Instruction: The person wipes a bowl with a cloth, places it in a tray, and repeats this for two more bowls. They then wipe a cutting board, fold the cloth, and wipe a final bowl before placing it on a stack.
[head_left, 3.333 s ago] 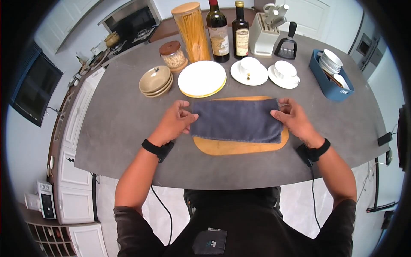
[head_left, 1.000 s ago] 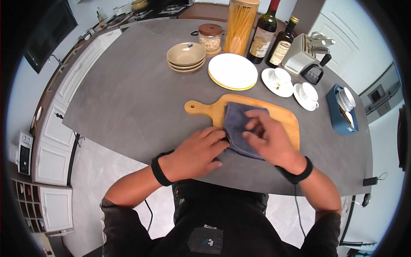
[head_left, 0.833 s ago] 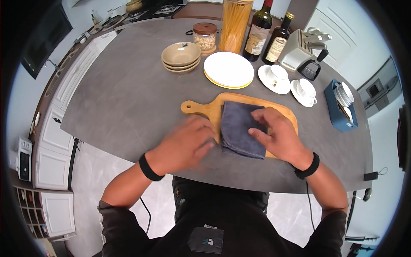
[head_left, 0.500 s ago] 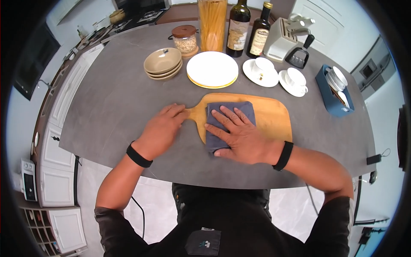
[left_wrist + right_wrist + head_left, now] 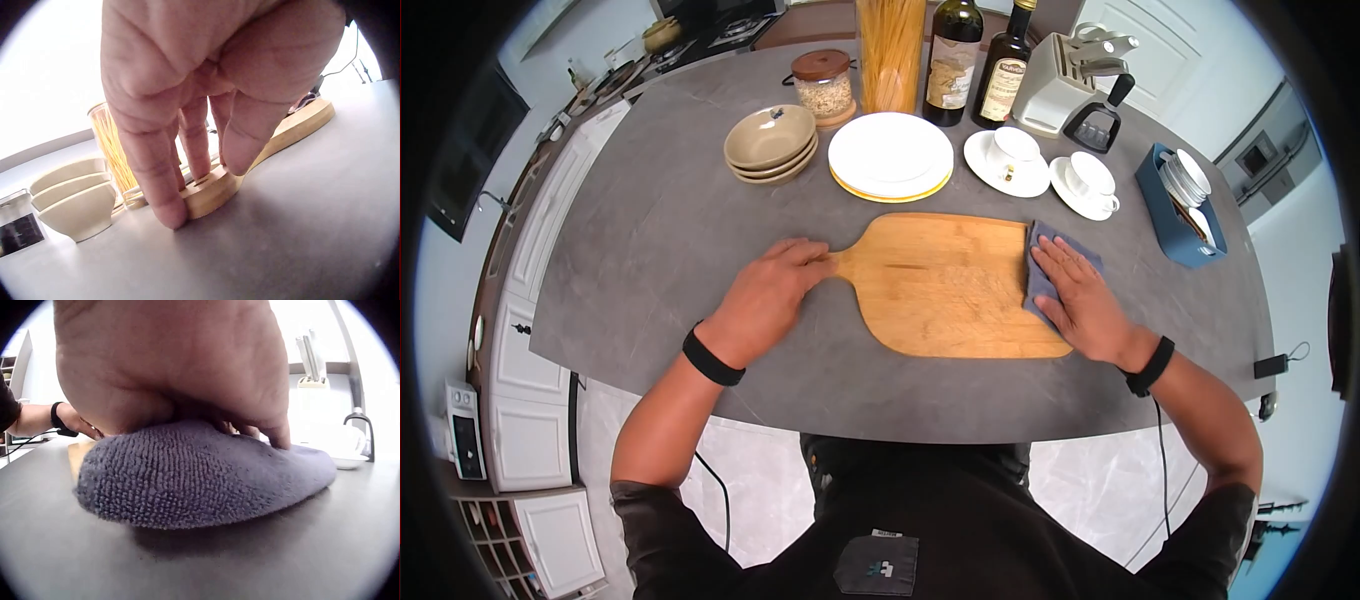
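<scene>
A wooden cutting board [image 5: 945, 290] lies flat on the grey table, its handle towards the left. My left hand [image 5: 765, 300] holds that handle; in the left wrist view the thumb and fingers straddle the handle's end [image 5: 212, 199] from both sides. At the board's right end my right hand [image 5: 1085, 305] rests flat on a folded grey-blue cloth [image 5: 1040, 270], fingers extended across it. Up close in the right wrist view, the ribbed cloth [image 5: 169, 481] bulges beneath the palm and sticks out past the board's edge, over the table.
Behind the board stand stacked bowls [image 5: 770, 140], white plates [image 5: 890, 155] and two cups on saucers [image 5: 1007, 175]. Farther back are an oats jar [image 5: 822, 85], a spaghetti jar [image 5: 888, 60], two bottles [image 5: 952, 70] and a knife block [image 5: 1045, 85]. A blue basket [image 5: 1180, 225] sits right.
The cloth was folded smaller and laid on the board. My left hand moved to the handle, and my right hand slid the cloth rightward to the board's far end.
</scene>
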Tool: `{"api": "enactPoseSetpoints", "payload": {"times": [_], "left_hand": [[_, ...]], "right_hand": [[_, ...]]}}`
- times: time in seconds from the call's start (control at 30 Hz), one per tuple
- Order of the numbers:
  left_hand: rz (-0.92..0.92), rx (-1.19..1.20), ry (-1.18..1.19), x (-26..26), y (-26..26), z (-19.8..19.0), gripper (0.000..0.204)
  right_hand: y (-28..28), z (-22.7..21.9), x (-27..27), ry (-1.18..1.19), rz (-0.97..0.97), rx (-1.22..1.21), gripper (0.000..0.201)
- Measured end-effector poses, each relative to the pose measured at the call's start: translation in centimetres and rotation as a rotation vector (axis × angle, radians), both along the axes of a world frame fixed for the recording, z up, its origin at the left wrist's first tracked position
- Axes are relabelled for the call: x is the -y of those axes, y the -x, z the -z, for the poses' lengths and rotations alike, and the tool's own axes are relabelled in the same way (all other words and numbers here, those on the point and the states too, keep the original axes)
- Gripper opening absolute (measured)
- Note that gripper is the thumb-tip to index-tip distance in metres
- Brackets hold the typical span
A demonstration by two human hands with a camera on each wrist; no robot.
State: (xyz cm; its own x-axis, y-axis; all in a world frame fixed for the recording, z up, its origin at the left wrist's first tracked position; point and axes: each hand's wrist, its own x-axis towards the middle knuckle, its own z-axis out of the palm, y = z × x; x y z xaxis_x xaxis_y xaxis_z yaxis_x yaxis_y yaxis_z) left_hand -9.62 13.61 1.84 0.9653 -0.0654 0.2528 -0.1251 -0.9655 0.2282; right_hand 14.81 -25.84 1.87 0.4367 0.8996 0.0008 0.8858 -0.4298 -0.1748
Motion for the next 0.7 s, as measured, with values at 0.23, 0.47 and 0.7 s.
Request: {"api": "enactPoseSetpoints", "payload": {"times": [0.23, 0.47, 0.7], "left_hand": [[-0.007, -0.006, 0.011, 0.2, 0.5, -0.4, 0.051], [-0.093, 0.039, 0.034, -0.6, 1.0, 0.2, 0.041], [-0.123, 0.042, 0.113, -0.7, 1.2, 0.3, 0.034]], "right_hand": [[3.6, 0.1, -13.2, 0.029, -0.131, 0.046, 0.053], [11.8, 1.7, -22.2, -0.114, -0.256, 0.013, 0.058], [11.8, -1.1, -9.8, -0.043, -0.419, 0.010, 0.065]]}}
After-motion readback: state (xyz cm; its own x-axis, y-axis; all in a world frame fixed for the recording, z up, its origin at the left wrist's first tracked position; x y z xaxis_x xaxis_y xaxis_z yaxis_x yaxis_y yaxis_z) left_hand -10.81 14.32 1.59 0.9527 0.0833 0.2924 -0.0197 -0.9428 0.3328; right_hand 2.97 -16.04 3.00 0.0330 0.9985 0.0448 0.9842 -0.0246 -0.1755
